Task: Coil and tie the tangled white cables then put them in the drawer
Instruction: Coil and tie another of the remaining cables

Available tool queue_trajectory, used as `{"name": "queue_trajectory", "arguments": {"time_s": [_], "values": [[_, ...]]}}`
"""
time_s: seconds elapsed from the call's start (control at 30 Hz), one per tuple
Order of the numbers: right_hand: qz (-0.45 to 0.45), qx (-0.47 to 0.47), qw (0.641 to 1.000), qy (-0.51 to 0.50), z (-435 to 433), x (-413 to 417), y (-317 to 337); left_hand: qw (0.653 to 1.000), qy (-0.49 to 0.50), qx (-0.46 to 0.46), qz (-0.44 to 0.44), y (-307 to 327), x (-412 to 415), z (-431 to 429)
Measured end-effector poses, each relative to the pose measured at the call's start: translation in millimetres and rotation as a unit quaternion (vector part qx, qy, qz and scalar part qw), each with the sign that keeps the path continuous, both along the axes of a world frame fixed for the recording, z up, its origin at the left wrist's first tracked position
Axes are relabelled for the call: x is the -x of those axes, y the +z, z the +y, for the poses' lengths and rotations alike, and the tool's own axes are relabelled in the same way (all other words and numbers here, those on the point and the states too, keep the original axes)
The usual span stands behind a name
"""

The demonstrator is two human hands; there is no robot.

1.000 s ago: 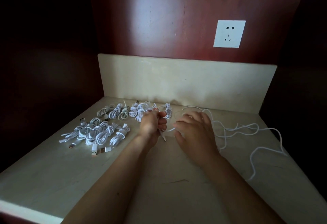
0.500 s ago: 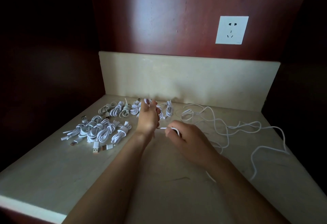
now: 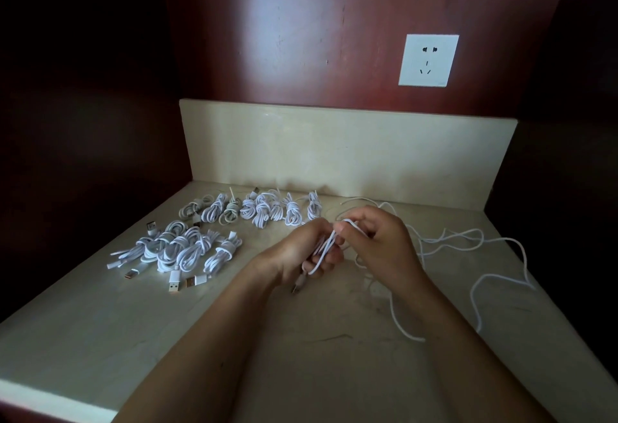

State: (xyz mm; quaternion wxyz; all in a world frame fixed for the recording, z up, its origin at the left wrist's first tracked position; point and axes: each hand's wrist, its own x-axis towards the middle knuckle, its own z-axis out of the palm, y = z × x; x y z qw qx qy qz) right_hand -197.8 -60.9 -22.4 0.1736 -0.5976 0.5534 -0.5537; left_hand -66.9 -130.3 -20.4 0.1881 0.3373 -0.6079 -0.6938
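My left hand [image 3: 302,250] grips a small bundle of white cable loops [image 3: 326,248] in its curled fingers, with a plug end hanging just below it. My right hand [image 3: 378,238] pinches the same cable at the top of the loops, right beside the left hand. The loose rest of this white cable [image 3: 481,255] trails in curves over the counter to the right. Several coiled and tied white cables lie in a far row [image 3: 264,210] and in a nearer cluster [image 3: 180,250] on the left. No drawer is in view.
The beige stone counter [image 3: 301,355] ends in a front edge at bottom left. A beige backsplash [image 3: 334,151] stands behind it, under a dark red wall with a white socket [image 3: 428,59]. Dark side walls close in left and right.
Both hands have come together above the counter; my right hand has lifted the cable up to the left hand, which now holds more loops. The loose cable has been drawn in.
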Motion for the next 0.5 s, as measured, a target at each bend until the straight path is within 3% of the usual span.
{"name": "queue_trajectory", "arguments": {"time_s": [0.1, 0.2, 0.3, 0.37, 0.5], "values": [[-0.109, -0.031, 0.993, 0.025, 1, -1, 4, 0.998, -0.05, -0.047, 0.001, -1, 0, -1], [-0.163, -0.083, 0.983, 0.016, -1, 0, 1, 0.993, -0.109, -0.043, -0.025, 1, -1, 3], [-0.319, -0.129, 0.939, 0.028, -1, 6, 3, 0.988, -0.151, -0.024, -0.03, 4, -1, 8], [-0.396, -0.145, 0.905, 0.052, 0, 12, 6, 0.989, -0.141, 0.028, -0.046, 2, -1, 12], [-0.424, -0.162, 0.889, 0.068, -3, 15, 3, 0.991, -0.088, 0.079, -0.064, 2, 2, 15]]}}
